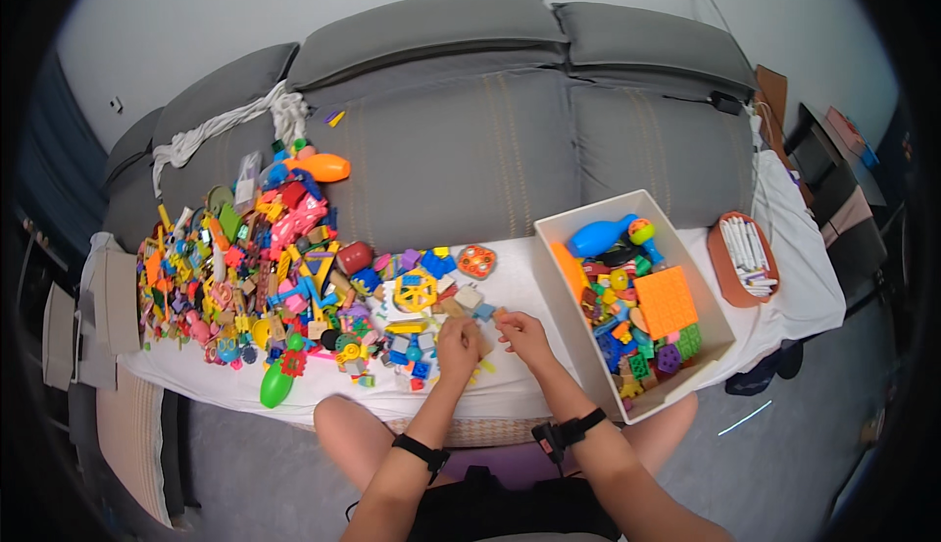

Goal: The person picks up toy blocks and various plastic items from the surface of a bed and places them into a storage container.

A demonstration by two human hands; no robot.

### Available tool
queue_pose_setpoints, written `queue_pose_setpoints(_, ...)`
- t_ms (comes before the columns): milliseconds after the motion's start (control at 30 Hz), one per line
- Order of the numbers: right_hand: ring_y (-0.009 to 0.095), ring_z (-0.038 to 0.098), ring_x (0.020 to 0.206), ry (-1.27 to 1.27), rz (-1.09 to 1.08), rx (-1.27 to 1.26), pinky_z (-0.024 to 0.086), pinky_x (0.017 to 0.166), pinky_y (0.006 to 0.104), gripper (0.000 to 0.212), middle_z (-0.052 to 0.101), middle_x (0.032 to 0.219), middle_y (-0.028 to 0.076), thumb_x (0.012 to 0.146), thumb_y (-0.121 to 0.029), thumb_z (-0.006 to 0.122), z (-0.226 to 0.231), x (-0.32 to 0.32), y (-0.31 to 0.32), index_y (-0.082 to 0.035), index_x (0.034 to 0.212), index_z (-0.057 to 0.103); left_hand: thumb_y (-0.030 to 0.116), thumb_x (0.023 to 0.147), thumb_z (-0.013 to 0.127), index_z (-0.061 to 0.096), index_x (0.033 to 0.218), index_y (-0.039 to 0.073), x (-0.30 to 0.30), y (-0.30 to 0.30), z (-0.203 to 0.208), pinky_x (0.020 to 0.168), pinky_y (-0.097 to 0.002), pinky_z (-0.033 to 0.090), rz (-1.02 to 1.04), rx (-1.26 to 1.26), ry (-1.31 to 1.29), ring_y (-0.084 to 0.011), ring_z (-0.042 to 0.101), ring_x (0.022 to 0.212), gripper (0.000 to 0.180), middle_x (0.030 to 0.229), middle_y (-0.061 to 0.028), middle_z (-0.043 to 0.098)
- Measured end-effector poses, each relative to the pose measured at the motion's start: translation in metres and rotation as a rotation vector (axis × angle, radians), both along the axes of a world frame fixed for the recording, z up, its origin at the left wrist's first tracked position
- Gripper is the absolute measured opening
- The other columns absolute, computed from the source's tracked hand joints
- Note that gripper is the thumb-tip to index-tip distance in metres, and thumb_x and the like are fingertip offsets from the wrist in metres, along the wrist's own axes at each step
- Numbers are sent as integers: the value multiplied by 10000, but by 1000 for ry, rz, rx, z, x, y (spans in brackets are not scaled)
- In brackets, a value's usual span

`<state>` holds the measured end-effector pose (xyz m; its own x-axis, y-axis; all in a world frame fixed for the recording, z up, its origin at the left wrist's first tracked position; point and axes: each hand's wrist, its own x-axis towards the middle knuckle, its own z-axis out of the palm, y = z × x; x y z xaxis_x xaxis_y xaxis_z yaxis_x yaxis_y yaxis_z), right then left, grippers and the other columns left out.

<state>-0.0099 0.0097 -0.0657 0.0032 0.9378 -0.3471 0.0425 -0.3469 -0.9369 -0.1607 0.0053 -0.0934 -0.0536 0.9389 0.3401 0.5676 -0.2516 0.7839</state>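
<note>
A: Where is the left hand [458,348] placed?
B: It is held low over the white cloth [534,395], at the right-hand end of the toy heap [265,287]. Its fingers are partly curled and largely hidden by its own back, so whether anything is gripped cannot be told.

A: And the right hand [523,337]?
B: It is held just beside the left one, apart from it. The thumb and forefinger are brought close together, the hand half closed. A small orange piece [501,315] is seen at the fingertips; whether it is pinched or merely touched cannot be made out.

A: What is found around them?
B: Just beyond the hands, a pale beige block [469,297] and a grey-blue block [484,312] are laid on the cloth. Farther left, a yellow wheel-shaped toy [416,290] is set among the loose pieces, and a green pin-shaped toy [276,385] is left at the front edge.

A: What is placed on the other side?
B: A pale storage bin [721,334] is stood to the right of the right hand, well filled with toys. An orange studded plate [667,302] and a blue pin-shaped toy [602,237] are held in it. Beyond the bin, white sticks are kept in an orange basket [727,270].
</note>
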Motion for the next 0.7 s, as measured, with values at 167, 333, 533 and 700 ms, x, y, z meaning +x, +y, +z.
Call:
queue_pose_setpoints(167, 217, 625, 741, -852, 379, 13, 489, 631, 324, 373, 625, 859, 74, 747, -376, 597, -26, -52, 26, -91, 987, 594, -42, 628, 537, 608, 990, 86, -75, 1, -25, 836, -390, 375, 267, 36, 365, -313, 466, 970, 391, 1027, -128, 527)
queue_pose_setpoints(333, 256, 622, 748, -900, 376, -13, 479, 646, 356, 430, 638, 829, 108, 688, -447, 615, -44, -67, 20, -118, 964, 625, 17, 650, 568, 608, 1004, 99, -98, 22, -33, 817, -402, 382, 284, 28, 472, -305, 475, 951, 365, 1021, -107, 540)
queue_pose_setpoints(533, 211, 629, 653, -709, 76, 139, 475, 579, 316, 438, 645, 744, 118, 711, -425, 644, -31, -45, -5, -52, 940, 626, 145, 738, 606, 585, 932, 32, -101, 40, -24, 701, -415, 413, 402, 56, 447, -330, 512, 786, 226, 828, -131, 576)
queue_pose_setpoints(700, 107, 541, 544, 49, -244, 226, 417, 482, 239, 295, 600, 658, 56, 819, -286, 594, -9, -36, -25, -3, 902, 596, 226, 880, 497, 451, 925, 9, -47, 31, 10, 505, -304, 407, 399, 21, -366, -210, 535, 575, 226, 690, -106, 543)
